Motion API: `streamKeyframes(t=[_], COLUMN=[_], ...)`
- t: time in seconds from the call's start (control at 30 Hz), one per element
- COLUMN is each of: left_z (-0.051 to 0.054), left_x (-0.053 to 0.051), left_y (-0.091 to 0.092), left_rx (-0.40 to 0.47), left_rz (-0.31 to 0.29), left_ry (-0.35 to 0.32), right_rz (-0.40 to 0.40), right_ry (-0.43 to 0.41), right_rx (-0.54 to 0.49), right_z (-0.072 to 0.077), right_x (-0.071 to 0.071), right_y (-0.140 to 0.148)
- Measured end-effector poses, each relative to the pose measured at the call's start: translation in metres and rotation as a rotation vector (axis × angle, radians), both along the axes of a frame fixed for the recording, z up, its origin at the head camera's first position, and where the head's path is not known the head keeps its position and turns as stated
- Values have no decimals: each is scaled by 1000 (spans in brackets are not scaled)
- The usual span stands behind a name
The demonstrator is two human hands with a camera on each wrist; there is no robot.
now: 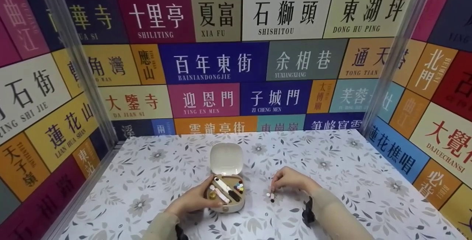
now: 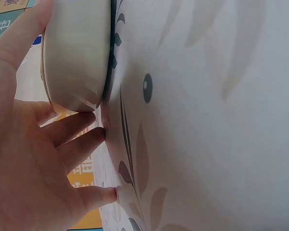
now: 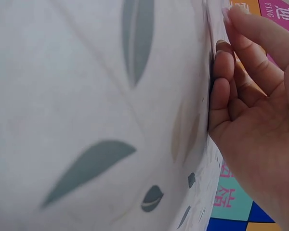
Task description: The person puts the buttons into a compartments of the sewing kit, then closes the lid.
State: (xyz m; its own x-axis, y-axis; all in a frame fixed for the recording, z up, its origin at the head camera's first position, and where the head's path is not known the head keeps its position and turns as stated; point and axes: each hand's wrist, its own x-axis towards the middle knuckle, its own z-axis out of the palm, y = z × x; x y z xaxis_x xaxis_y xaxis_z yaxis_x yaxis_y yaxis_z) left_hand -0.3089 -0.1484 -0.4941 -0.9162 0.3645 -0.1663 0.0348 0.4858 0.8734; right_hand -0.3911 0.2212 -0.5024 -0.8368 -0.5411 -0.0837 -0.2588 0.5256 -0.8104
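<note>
A cream case [image 1: 233, 207] stands on the table with its lid [image 1: 226, 159] raised at the back. Inside lie a long white tool with dark ends [image 1: 222, 184], a pale pink piece [image 1: 220, 195], a gold round piece [image 1: 212, 195] and small multicoloured round pieces [image 1: 239, 186]. My left hand [image 1: 195, 198] grips the case's left side between thumb and fingers. To the right, my right hand [image 1: 289, 179] rests its curled fingers low at the table, right by small white [image 1: 268, 194] and black [image 1: 272, 200] button-like pieces. Whether the fingertips pinch one is hidden.
The table [image 1: 147, 173] has a grey leaf-and-flower cover. Walls of coloured sign panels [image 1: 217, 63] stand at its back and sides, with metal posts [image 1: 391, 48] at the corners. Dark wrist straps [image 1: 308, 212] sit on both wrists.
</note>
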Motion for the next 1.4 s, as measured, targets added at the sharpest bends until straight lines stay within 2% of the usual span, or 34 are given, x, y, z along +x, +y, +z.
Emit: streamKeyframes(t=[0.13,0.23,0.53,0.97,1.1,1.4], left_z=[-1,-1,-3,-1,-1,-2], left_x=[1,1,-1,2,1,-3], left_y=[0,0,0,0,0,0], left_rx=[19,25,5,-1,-2,9], left_rz=[2,10,33,7,-16,-13], left_ry=[14,3,-37,-6,21,-10], right_rz=[17,-9,-77,-122,-118,-107], right_ry=[12,1,24,-14,-28,-37], right_rx=[-43,-59,-1,2,-23,-51], right_z=[3,5,7,9,8,10], right_x=[-4,-7,-11,-8,-10,-11], right_y=[1,3,4,2,1,-6])
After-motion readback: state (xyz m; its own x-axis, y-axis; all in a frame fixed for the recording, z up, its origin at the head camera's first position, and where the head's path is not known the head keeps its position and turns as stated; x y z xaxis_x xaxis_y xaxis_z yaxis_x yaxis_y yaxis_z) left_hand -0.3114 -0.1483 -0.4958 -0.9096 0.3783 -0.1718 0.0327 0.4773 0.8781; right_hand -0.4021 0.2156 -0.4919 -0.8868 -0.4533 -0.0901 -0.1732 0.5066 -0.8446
